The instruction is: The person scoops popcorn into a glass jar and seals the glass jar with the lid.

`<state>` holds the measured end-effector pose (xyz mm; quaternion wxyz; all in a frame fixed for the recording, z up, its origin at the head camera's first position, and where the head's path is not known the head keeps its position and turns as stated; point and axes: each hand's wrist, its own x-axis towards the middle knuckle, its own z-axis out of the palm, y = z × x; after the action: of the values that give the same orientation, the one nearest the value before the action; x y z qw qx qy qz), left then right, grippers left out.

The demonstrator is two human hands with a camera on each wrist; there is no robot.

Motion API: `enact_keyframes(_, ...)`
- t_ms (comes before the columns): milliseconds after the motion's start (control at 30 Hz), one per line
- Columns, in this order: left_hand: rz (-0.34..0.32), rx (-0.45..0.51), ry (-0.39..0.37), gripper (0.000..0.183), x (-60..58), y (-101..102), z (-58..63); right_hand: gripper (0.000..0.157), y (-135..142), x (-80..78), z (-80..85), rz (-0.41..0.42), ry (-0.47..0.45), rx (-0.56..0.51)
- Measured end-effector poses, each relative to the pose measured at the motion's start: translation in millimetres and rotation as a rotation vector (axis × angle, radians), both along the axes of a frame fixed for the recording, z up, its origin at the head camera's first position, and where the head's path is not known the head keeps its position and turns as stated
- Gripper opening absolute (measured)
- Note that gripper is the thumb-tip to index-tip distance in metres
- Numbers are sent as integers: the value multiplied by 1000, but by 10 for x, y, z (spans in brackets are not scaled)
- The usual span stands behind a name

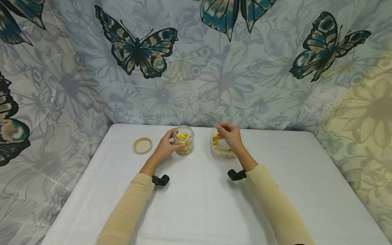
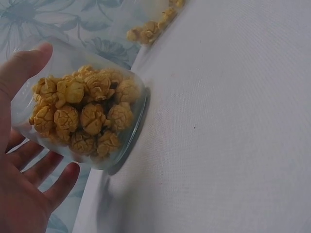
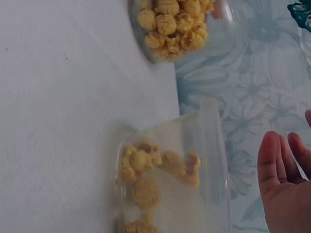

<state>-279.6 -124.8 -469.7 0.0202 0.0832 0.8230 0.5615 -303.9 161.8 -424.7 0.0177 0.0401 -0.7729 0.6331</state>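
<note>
My left hand (image 1: pixel 167 144) grips a clear glass jar (image 2: pixel 127 145) from its left side, thumb and fingers spread around the wall. Yellow-brown popcorn (image 2: pixel 92 114) fills much of the jar, which stands upright on the table with no lid on. On the right, a clear plastic container (image 1: pixel 216 153) holds a smaller amount of popcorn (image 3: pixel 146 191), lying mostly along its sides. Over this container hovers my right hand (image 1: pixel 232 136), its fingers loosely bent and above the rim. No popcorn shows between those fingers in the right wrist view.
A round cream-coloured lid (image 1: pixel 142 145) lies on the table left of the jar. The white-covered table (image 1: pixel 196 204) ends just behind the jar and container, against a butterfly-patterned backdrop (image 1: pixel 183 95). Each wrist carries a black camera (image 1: pixel 237 175).
</note>
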Motion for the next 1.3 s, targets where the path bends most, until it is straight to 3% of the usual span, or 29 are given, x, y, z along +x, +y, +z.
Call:
enact_keyframes(500,8,-10,-9,83,-15,-22,-32,40,-310,-14,-48,113,-36,37)
enact_keyframes(1300,-5,-3,7,83,11,-18,-8,77,-792,113,-176,290,-77,131)
